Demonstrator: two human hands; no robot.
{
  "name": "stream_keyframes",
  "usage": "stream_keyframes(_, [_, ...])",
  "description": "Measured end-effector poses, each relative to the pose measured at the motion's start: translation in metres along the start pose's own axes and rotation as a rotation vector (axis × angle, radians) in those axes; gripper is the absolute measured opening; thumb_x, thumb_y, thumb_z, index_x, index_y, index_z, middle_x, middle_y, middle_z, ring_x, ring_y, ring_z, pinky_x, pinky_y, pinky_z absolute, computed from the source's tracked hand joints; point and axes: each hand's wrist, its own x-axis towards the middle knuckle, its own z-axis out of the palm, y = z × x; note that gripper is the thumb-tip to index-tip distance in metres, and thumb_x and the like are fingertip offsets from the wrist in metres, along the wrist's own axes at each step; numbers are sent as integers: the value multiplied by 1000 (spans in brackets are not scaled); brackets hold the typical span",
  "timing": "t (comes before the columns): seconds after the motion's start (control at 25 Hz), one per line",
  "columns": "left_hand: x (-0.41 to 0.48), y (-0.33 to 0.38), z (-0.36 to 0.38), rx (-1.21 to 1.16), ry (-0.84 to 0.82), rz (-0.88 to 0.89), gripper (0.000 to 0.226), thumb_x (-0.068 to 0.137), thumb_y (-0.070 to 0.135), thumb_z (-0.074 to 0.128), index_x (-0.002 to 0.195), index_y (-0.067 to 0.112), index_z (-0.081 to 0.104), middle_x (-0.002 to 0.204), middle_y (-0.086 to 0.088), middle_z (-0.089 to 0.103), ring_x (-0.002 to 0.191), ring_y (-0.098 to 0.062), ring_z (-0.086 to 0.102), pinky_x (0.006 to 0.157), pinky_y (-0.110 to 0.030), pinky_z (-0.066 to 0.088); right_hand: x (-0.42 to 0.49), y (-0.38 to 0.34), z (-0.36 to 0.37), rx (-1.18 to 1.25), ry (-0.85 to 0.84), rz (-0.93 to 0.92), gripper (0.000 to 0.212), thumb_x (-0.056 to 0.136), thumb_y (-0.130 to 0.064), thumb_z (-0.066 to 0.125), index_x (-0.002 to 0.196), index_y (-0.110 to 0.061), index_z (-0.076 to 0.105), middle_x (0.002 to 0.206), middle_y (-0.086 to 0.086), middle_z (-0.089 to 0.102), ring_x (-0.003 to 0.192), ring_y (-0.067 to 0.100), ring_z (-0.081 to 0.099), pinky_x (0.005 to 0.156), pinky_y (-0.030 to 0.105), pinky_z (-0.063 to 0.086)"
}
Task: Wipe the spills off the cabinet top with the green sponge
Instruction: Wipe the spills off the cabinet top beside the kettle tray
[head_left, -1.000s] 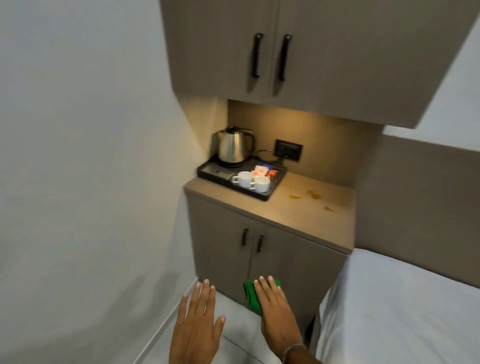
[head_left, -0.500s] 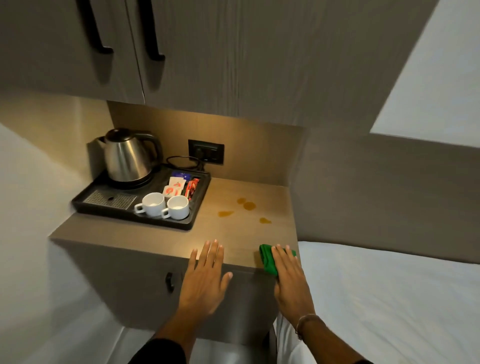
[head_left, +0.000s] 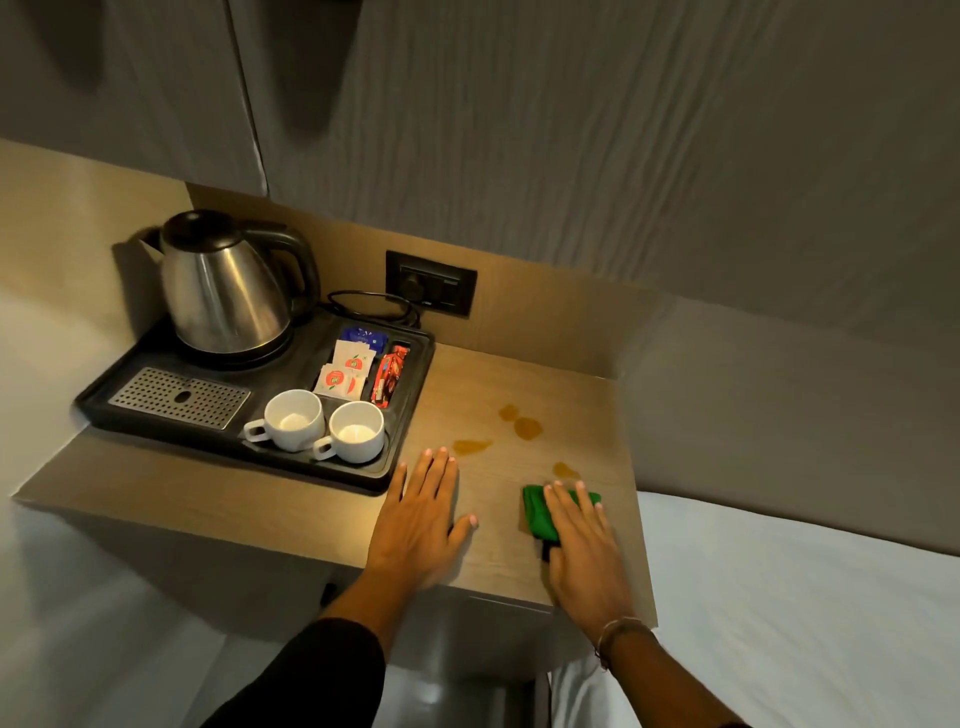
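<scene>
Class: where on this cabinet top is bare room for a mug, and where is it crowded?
Free: cabinet top strip in front of the tray, left of the left hand; back-right corner behind the spills. Crowded: tray side; green sponge and right hand near spills.

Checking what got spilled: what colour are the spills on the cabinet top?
The spills are amber-brown, seen best in the head view.

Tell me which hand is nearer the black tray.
Left. The left hand lies flat beside the near right corner of the black tray; the right hand presses the green sponge farther right.
</scene>
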Motion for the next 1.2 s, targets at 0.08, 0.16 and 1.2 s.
stream_keyframes(0.08, [1, -3, 6, -55, -6, -9, 84, 104, 63, 30, 164, 12, 2, 176, -10, 2, 160, -26, -6, 130, -53, 1, 5, 3, 6, -39, -31, -22, 74, 93, -30, 51, 161, -32, 23, 167, -11, 12, 159, 19, 0, 129, 50, 4])
stream_keyframes(0.16, [-1, -4, 8, -61, -12, -13, 85, 103, 64, 28, 165, 12, 2, 176, -9, 2, 160, -25, -6, 130, -54, 3, 6, 7, 8, -45, -35, -39, 74, 93, -37, 49, 161, -35, 20, 167, -14, 6, 159, 18, -5, 129, 51, 3])
stream_keyframes(1.2, [1, -9, 30, -86, 106, -21, 83, 104, 69, 23, 165, 17, 2, 175, -3, -1, 159, -18, -10, 130, -51, -1, 153, 34, -14, 4, 32, -2, 61, 100, -14, 53, 158, -18, 36, 166, 9, 34, 156, 31, 20, 126, 54, 15])
